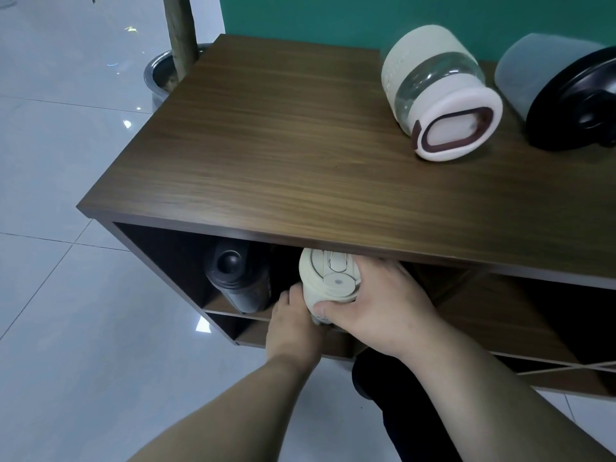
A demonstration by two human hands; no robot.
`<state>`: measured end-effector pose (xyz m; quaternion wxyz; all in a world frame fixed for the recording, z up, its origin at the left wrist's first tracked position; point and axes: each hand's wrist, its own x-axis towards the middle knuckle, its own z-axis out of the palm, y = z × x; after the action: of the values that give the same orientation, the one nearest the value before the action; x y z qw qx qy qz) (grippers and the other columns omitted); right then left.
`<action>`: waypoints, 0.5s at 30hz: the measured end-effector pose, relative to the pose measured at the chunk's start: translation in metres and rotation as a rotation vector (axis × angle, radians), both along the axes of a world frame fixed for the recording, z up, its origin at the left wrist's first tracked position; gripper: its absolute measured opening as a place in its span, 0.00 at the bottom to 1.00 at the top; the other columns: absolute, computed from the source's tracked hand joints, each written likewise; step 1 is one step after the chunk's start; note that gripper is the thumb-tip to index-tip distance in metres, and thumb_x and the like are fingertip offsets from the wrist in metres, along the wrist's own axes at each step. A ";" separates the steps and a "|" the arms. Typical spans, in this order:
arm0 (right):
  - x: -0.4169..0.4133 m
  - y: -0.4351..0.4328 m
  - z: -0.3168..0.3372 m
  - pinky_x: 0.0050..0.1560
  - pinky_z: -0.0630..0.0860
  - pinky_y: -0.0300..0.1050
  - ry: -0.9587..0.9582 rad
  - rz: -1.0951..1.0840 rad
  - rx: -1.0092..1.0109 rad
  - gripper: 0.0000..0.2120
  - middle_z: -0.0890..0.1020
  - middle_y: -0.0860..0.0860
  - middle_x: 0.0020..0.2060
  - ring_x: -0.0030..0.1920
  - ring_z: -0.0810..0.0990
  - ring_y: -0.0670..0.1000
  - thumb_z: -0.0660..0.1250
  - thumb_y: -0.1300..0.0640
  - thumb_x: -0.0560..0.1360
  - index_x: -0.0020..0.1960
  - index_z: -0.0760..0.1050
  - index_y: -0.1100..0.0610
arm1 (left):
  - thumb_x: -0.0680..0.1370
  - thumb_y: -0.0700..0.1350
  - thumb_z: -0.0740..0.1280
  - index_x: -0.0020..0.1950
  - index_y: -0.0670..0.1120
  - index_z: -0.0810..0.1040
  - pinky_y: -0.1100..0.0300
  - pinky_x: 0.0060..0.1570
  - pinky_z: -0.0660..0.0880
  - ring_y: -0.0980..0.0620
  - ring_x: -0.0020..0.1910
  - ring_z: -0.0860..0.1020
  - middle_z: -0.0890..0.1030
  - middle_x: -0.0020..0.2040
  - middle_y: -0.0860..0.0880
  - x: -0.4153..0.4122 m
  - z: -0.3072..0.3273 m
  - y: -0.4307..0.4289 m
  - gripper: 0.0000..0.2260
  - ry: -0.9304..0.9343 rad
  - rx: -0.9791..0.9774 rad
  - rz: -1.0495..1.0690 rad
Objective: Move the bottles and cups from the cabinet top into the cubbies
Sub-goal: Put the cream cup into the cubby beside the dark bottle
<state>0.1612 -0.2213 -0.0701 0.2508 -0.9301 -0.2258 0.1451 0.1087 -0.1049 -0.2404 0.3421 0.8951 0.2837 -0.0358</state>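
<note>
Both hands clasp the cream lidded cup (328, 283) at the top-left cubby (186, 261) mouth: left hand (293, 323) underneath at seven o'clock, right hand (383, 305) wrapping from three o'clock. Upright, it sits right of a black bottle (236, 281).

Both forearms extended forward, left hand (293, 323) cupped low, right hand (383, 305) fingers (325, 308) curled closed

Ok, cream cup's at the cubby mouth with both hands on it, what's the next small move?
Probably slide the cream cup deeper in and set it down right of the black bottle. Both the left hand and right hand grip it, and it sits only at the cubby's front edge.
</note>
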 end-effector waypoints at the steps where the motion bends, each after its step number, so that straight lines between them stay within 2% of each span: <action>1: 0.000 0.000 -0.001 0.55 0.74 0.43 -0.009 -0.008 0.009 0.27 0.81 0.39 0.54 0.59 0.77 0.47 0.73 0.37 0.59 0.57 0.74 0.41 | 0.71 0.58 0.58 0.72 0.55 0.69 0.57 0.64 0.75 0.49 0.63 0.76 0.77 0.65 0.52 0.002 -0.004 0.001 0.29 0.034 0.045 -0.029; 3: -0.001 0.000 -0.004 0.56 0.75 0.44 -0.033 -0.025 0.029 0.29 0.80 0.39 0.55 0.59 0.76 0.47 0.72 0.36 0.59 0.58 0.73 0.41 | 0.68 0.60 0.47 0.75 0.58 0.67 0.61 0.65 0.68 0.49 0.62 0.72 0.74 0.66 0.53 0.006 -0.012 0.002 0.35 0.072 0.130 -0.082; 5: -0.001 0.000 -0.006 0.57 0.74 0.45 -0.037 -0.033 0.037 0.30 0.80 0.39 0.55 0.60 0.76 0.48 0.71 0.35 0.58 0.59 0.73 0.41 | 0.66 0.60 0.44 0.76 0.59 0.66 0.62 0.63 0.65 0.49 0.63 0.70 0.72 0.68 0.54 0.009 -0.015 0.003 0.38 0.073 0.176 -0.113; 8: 0.000 -0.001 -0.006 0.54 0.74 0.44 -0.030 -0.029 0.045 0.28 0.80 0.39 0.53 0.58 0.77 0.47 0.73 0.37 0.59 0.57 0.73 0.42 | 0.66 0.58 0.43 0.76 0.58 0.66 0.62 0.63 0.66 0.49 0.62 0.70 0.73 0.67 0.53 0.009 -0.020 0.004 0.38 0.042 0.193 -0.126; 11: 0.002 -0.003 -0.006 0.52 0.75 0.44 -0.023 -0.015 0.060 0.27 0.81 0.38 0.51 0.56 0.78 0.47 0.73 0.38 0.59 0.55 0.74 0.42 | 0.68 0.59 0.46 0.74 0.55 0.68 0.59 0.63 0.72 0.48 0.61 0.73 0.75 0.65 0.51 0.007 -0.013 0.001 0.35 0.014 0.120 -0.077; 15: 0.002 -0.004 -0.005 0.55 0.72 0.42 -0.012 -0.007 0.056 0.29 0.77 0.36 0.53 0.60 0.75 0.46 0.75 0.38 0.60 0.58 0.73 0.41 | 0.66 0.61 0.47 0.73 0.57 0.68 0.61 0.60 0.68 0.48 0.61 0.72 0.74 0.63 0.52 0.007 -0.007 -0.001 0.36 0.040 0.069 -0.047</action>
<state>0.1627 -0.2248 -0.0747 0.2757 -0.9244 -0.2280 0.1324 0.1153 -0.1062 -0.2478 0.3045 0.9119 0.2701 -0.0518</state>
